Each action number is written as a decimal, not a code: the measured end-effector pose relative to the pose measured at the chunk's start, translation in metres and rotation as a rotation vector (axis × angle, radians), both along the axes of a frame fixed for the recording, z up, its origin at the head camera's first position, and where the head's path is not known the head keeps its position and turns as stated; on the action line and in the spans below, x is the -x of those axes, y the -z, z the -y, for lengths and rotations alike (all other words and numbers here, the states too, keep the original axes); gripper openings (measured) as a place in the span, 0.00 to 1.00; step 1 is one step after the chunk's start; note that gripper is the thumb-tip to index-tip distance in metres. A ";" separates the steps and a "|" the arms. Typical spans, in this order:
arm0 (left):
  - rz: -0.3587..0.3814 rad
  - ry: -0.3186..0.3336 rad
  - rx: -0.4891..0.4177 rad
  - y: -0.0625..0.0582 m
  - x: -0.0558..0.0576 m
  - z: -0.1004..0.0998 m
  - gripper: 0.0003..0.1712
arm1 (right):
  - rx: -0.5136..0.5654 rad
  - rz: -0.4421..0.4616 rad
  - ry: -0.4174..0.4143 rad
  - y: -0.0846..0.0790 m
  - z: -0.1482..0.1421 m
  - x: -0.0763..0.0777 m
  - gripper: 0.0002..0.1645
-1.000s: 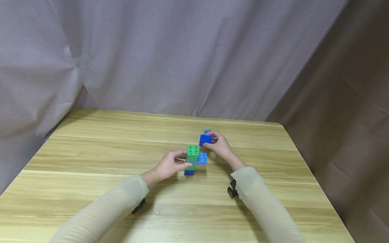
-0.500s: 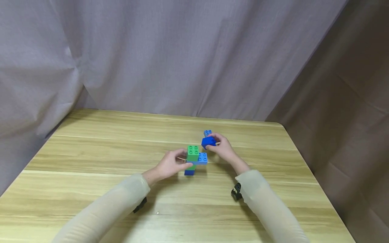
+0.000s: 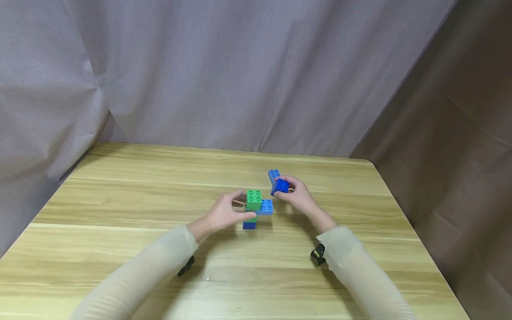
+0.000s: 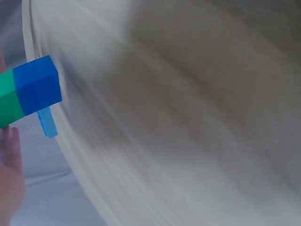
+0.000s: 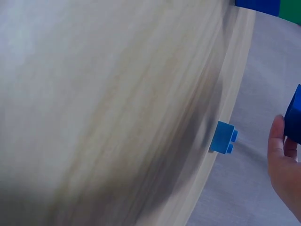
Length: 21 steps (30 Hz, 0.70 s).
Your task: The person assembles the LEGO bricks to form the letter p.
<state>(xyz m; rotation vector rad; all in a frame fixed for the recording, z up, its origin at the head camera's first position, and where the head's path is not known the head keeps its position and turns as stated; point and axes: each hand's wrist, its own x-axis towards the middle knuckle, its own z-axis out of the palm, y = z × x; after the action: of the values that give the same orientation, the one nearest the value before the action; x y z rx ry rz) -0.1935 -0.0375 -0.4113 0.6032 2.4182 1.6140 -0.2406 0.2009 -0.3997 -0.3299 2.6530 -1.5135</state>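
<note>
Dark-blue block (image 3: 282,186), pinched in the right hand's (image 3: 301,197) grip above the surface (image 3: 256,275), just beside the upright brick stack (image 3: 254,200)! The left hand's (image 3: 223,213) grip curls round that stack. Apparently an orienting step; the next move probably calls for squared-up studs.

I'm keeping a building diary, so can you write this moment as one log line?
left grip: holds green-topped block stack | right grip: holds dark blue block | light blue block: on table, farther back
</note>
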 end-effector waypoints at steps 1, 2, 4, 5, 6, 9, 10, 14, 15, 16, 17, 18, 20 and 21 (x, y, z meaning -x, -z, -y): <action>-0.001 -0.003 0.003 -0.001 0.000 0.000 0.30 | -0.002 0.001 0.000 -0.001 0.000 -0.001 0.27; -0.003 -0.004 0.009 -0.002 0.001 -0.001 0.31 | -0.003 0.004 0.002 -0.002 0.000 -0.002 0.27; -0.003 -0.008 0.026 -0.004 0.001 -0.002 0.33 | -0.013 0.008 0.004 -0.002 -0.001 -0.003 0.28; -0.003 -0.010 0.036 -0.006 0.002 -0.002 0.33 | -0.018 0.010 0.006 -0.002 -0.001 -0.003 0.29; -0.004 -0.011 0.045 -0.006 0.002 -0.003 0.35 | -0.020 0.014 0.010 -0.003 -0.001 -0.004 0.29; -0.012 -0.014 0.069 -0.008 0.002 -0.004 0.36 | -0.026 0.014 0.011 -0.002 -0.003 -0.005 0.30; -0.019 -0.013 0.079 -0.008 0.003 -0.004 0.36 | -0.021 0.018 0.014 -0.002 -0.003 -0.005 0.30; -0.049 -0.008 0.105 -0.007 0.004 -0.005 0.30 | 0.000 0.012 0.026 -0.003 -0.003 -0.009 0.30; -0.056 -0.004 0.105 -0.007 0.005 -0.005 0.28 | 0.005 0.011 0.028 -0.004 -0.003 -0.010 0.30; -0.058 0.001 0.102 -0.006 0.005 -0.005 0.26 | 0.006 0.009 0.032 -0.005 -0.003 -0.011 0.30; -0.055 0.004 0.098 -0.006 0.005 -0.005 0.25 | 0.006 0.006 0.034 -0.007 -0.003 -0.012 0.30; -0.052 0.007 0.094 -0.006 0.005 -0.005 0.23 | 0.003 0.006 0.034 -0.008 -0.003 -0.014 0.30; -0.047 0.013 0.085 -0.005 0.006 -0.006 0.22 | -0.011 0.004 0.038 -0.012 -0.004 -0.017 0.30; -0.046 0.014 0.084 -0.005 0.006 -0.006 0.22 | -0.021 0.000 0.039 -0.013 -0.004 -0.018 0.31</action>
<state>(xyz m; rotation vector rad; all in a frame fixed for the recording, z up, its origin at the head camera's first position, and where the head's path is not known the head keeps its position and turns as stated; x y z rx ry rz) -0.1994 -0.0315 -0.4060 0.6488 2.4942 1.5004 -0.2223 0.2048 -0.3864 -0.2787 2.6885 -1.4953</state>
